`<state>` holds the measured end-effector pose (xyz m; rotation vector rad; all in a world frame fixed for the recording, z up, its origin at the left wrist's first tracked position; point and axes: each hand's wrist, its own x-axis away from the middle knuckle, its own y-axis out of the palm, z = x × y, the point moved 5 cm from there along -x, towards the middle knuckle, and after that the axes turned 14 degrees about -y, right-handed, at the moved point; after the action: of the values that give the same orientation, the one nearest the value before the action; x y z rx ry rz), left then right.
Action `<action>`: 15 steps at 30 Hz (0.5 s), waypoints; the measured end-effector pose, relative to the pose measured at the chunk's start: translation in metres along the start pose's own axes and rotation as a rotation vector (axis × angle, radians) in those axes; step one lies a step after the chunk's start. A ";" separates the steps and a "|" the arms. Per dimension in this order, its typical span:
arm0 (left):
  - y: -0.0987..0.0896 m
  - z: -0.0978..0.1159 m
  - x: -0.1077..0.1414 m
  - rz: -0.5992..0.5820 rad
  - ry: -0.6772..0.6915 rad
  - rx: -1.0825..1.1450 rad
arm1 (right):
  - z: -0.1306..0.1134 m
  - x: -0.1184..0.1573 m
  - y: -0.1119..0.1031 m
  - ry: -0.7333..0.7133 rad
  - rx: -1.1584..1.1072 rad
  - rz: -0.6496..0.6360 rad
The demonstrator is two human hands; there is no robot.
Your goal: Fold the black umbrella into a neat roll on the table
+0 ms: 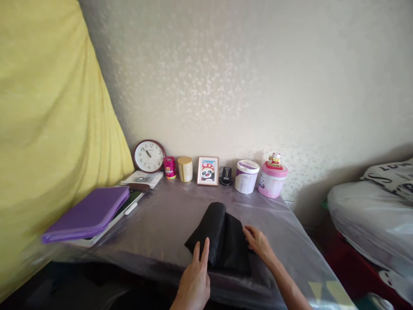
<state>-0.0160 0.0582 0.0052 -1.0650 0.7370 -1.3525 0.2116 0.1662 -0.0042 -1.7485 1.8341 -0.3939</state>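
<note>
A black, soft-looking sheet (232, 247) lies near the front of the table, its left part folded over into a thick, rounded roll. I cannot tell its exact kind. My left hand (195, 280) is at its lower left, with two fingers stretched out and apart against the folded part. The thumb and other fingers of that hand are mostly hidden. At the sheet's right edge, my right hand (258, 243) has its fingers bent and closed on the border.
A purple folder (87, 211) lies on books at the left. Along the wall stand a round clock (149, 156), a pink tin (169, 168), a yellow canister (185, 169), a panda picture frame (208, 171), a white tub (247, 177) and a pink tub (272, 181). A yellow curtain (54, 107) hangs left.
</note>
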 end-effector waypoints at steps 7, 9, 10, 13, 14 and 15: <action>0.001 -0.002 0.002 0.025 0.003 0.014 | -0.022 0.016 0.013 0.108 -0.249 -0.014; 0.001 -0.002 0.002 0.028 0.001 0.022 | -0.032 0.015 0.017 0.052 -0.291 -0.005; 0.001 -0.003 0.002 0.027 0.000 0.028 | -0.038 0.014 0.018 0.017 -0.308 0.001; 0.001 -0.003 0.002 0.014 -0.003 0.044 | -0.050 0.009 0.024 -0.033 -0.356 0.002; 0.001 -0.002 0.002 0.009 -0.005 0.046 | -0.054 0.006 0.026 -0.037 -0.373 -0.001; 0.001 -0.002 0.002 0.005 -0.008 0.045 | -0.059 0.004 0.028 -0.043 -0.391 -0.005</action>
<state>-0.0175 0.0558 0.0041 -1.0320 0.6996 -1.3536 0.1547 0.1555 0.0256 -1.9956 1.9737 0.0058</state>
